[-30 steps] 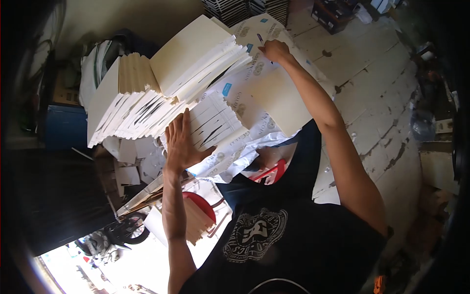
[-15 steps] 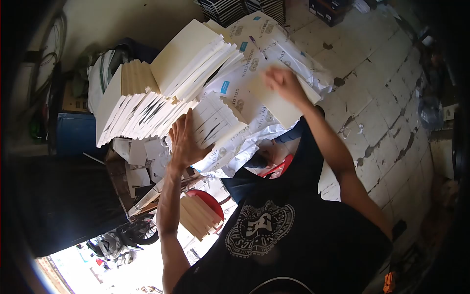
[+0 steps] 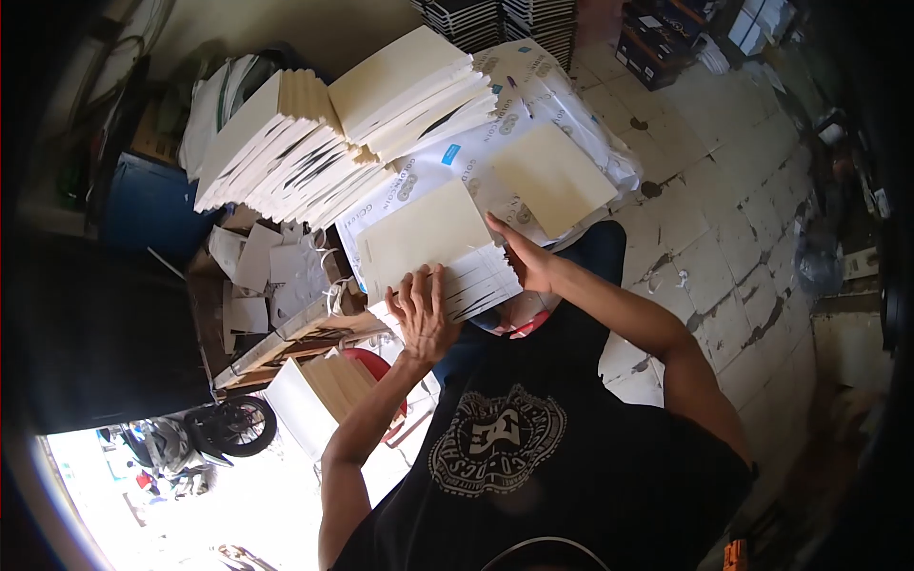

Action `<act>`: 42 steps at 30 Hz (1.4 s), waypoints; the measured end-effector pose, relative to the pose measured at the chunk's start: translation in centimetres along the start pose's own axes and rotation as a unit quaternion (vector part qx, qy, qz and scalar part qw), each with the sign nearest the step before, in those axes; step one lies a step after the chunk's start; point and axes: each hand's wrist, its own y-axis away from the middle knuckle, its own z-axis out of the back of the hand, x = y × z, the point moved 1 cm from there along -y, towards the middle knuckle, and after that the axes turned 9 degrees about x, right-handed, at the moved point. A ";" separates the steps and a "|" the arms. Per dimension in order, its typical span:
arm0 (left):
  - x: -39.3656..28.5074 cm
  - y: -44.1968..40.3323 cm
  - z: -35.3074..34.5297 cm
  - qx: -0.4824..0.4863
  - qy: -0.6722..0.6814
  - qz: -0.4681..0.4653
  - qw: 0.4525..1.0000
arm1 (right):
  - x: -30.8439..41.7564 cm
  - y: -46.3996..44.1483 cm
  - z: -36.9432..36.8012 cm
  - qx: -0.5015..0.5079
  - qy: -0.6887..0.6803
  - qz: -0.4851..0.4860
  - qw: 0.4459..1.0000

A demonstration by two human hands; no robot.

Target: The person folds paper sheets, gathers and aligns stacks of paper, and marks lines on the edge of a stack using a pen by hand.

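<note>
A thick stack of cream-covered paper blocks (image 3: 428, 238), its edge streaked with black marks, lies at the near side of the wrapped table. My left hand (image 3: 422, 314) grips its near left edge, fingers over the top and thumb hidden. Against the stack's right side is my right hand (image 3: 526, 259), thumb up along the edge and the other fingers largely out of sight. Right of the stack, a flat cream sheet or thin block (image 3: 557, 176) rests on the printed white wrapping (image 3: 419, 181). A pen (image 3: 519, 95) lies farther back.
Tall fanned piles of paper blocks (image 3: 295, 157) stand at the back left, beside another cream pile (image 3: 405, 90). A box of paper scraps (image 3: 257, 276) is on the left. More blocks (image 3: 328, 390) sit on a red stool (image 3: 367, 362). Dark boxes (image 3: 657, 43) stand on the tiled floor.
My right hand has come from above the right-hand sheet to the stack's right side. My left hand has shifted to its near edge. A cream cover now tops the stack; the view has moved.
</note>
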 end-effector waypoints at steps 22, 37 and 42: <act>8.8 3.9 -1.1 0.195 0.834 0.252 0.451 | -2.9 -0.2 2.7 -0.034 0.181 0.034 0.982; 13.7 -5.7 6.9 0.107 0.517 0.015 0.849 | 12.9 -0.9 -2.4 0.080 0.581 0.203 0.784; 14.7 -8.3 3.5 0.093 0.507 0.010 0.857 | 13.3 -5.0 1.3 0.072 0.657 0.254 0.707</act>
